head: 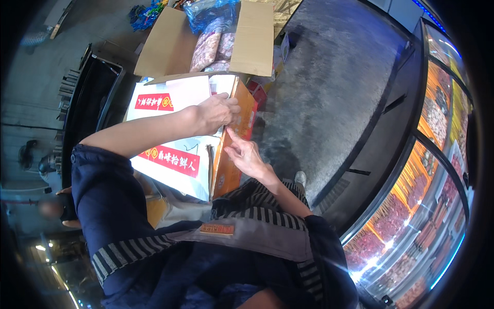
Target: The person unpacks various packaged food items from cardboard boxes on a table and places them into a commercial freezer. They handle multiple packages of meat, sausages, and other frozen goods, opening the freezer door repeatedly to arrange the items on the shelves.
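A white-topped cardboard carton (171,182) with orange sides and red printed bands stands before me, its top in bright light. My left hand (219,114) reaches across it, fingers curled at the top's right edge; whether they grip anything is hidden. Just below, my right hand (246,154) touches that same edge with an extended index finger. Its thumb stands apart from that finger, and I see nothing held in it. Beyond this carton is an opened cardboard carton (252,40), flaps spread, with clear-wrapped packs of pinkish meat (205,51) and crumpled blue plastic film (214,17) inside.
On the right runs a lit glass display case (415,139) with skewered and sliced meats. Grey concrete floor (328,77) lies between it and the cartons. To the left are a black open-topped unit (106,83) and another person (69,210). Tangled blue cord (144,16) lies at the back.
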`<action>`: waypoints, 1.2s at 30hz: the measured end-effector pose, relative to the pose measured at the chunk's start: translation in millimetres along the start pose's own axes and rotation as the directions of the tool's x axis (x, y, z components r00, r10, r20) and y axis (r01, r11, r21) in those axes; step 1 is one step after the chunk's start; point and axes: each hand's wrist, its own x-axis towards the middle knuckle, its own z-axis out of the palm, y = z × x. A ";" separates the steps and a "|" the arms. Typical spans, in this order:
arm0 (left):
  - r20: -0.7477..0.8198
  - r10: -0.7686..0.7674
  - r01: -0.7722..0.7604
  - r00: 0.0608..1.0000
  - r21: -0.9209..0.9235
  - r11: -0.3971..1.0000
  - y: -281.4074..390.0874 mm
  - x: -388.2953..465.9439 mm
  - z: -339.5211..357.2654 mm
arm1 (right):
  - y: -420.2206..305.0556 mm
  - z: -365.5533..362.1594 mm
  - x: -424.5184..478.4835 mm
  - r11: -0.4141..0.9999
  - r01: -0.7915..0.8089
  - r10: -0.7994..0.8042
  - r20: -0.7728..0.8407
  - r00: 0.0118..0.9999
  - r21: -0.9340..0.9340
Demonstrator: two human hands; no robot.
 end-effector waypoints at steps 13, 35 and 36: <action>0.287 0.025 0.067 0.958 -0.307 0.949 -0.8 13.7 -13.6 | -10.2 -7.6 18.1 0.777 -0.365 0.188 0.365 0.912 0.513; -0.050 -0.388 0.328 0.920 -0.443 0.834 79.2 -30.6 11.5 | 7.7 -13.5 28.1 0.737 -0.334 -0.006 0.500 0.866 0.588; -0.058 -0.411 0.337 0.910 -0.472 0.814 82.5 -31.1 11.4 | -11.3 -13.5 24.4 0.737 -0.295 0.013 0.424 0.906 0.608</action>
